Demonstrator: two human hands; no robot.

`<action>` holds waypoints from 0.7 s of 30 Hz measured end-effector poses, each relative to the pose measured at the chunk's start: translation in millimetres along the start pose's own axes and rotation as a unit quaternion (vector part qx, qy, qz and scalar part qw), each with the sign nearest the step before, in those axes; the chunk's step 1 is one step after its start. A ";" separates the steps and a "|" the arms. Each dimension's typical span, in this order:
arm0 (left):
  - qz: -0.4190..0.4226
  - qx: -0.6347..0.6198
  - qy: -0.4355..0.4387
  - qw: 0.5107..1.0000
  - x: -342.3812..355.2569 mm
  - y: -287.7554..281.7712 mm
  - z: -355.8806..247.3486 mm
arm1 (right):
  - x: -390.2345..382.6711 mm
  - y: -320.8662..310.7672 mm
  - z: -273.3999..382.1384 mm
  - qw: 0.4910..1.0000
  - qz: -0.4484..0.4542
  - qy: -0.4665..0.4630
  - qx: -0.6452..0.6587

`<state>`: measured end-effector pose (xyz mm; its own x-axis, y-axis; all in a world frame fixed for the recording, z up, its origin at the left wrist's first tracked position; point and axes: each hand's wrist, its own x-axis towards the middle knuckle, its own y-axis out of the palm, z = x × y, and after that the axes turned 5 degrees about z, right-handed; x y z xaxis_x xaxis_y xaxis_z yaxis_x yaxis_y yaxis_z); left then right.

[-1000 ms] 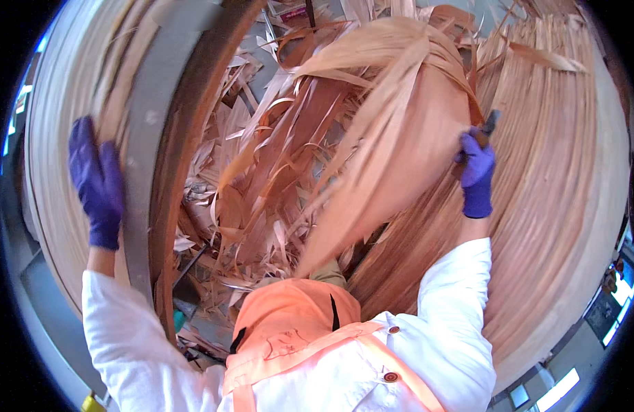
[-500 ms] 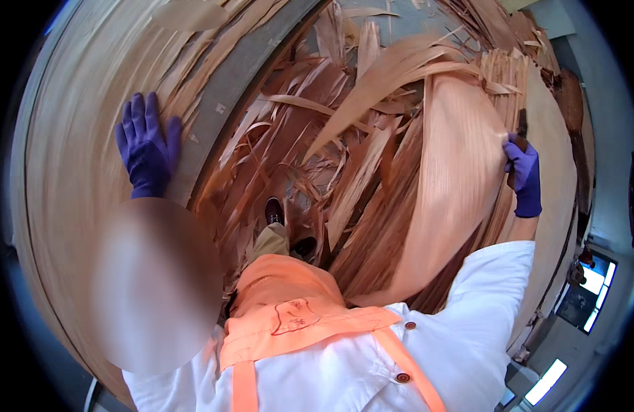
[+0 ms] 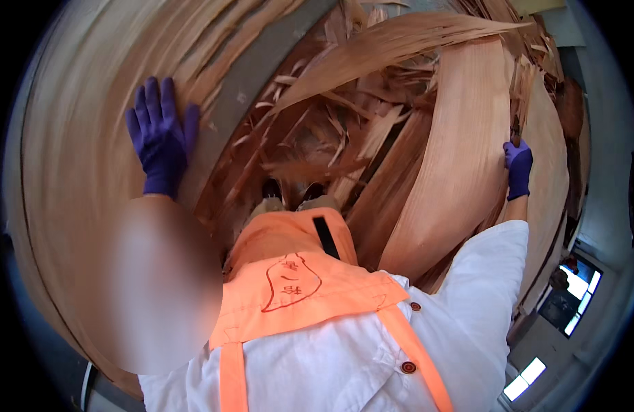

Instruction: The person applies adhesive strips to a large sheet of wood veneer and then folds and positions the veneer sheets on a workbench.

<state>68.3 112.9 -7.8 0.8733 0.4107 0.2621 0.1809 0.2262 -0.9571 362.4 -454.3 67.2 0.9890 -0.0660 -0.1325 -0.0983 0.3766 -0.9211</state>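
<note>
My left hand (image 3: 161, 134), in a purple glove, lies flat with its fingers spread on the stack of pale wood veneer sheets (image 3: 83, 165) at the left. Over at the right, my right hand (image 3: 518, 165), gloved in purple too, is closed around a dark, narrow knife-like tool (image 3: 515, 129) that points away from me. Its blade is too small to make out clearly. Next to that hand, a wide pinkish veneer sheet (image 3: 461, 137) curves across the pile. A long pointed veneer strip (image 3: 386, 51) stretches above the scraps between my hands.
Torn veneer offcuts (image 3: 372, 151) cover the floor between the two stacks, around my shoes (image 3: 272, 189). A grey edge (image 3: 234, 96) runs along the left stack. Another pale veneer stack (image 3: 547, 158) stands at the right, and windows (image 3: 526, 380) show at the lower right.
The long pointed strip has shifted left and lies more level. My right hand has moved slightly down with the tool. The wide sheet has settled, and the left hand stays flat.
</note>
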 end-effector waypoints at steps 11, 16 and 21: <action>0.004 -0.111 -0.013 0.994 29.8 -17.1 12.3 | 157.6 60.6 -56.9 1.000 -0.006 -0.019 -0.016; -0.036 -0.046 -0.013 0.998 93.4 -11.2 -7.8 | 197.5 81.0 -41.4 0.999 -0.002 -0.035 -0.013; -0.026 -0.020 0.005 0.999 150.6 35.4 -42.1 | 239.8 178.2 -60.7 0.994 0.034 0.022 -0.102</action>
<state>225.3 145.6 -7.4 0.8667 0.3896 0.3114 0.2445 0.2123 -0.9461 575.4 -459.1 -150.9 0.9740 -0.0898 -0.2082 -0.1888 0.1871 -0.9640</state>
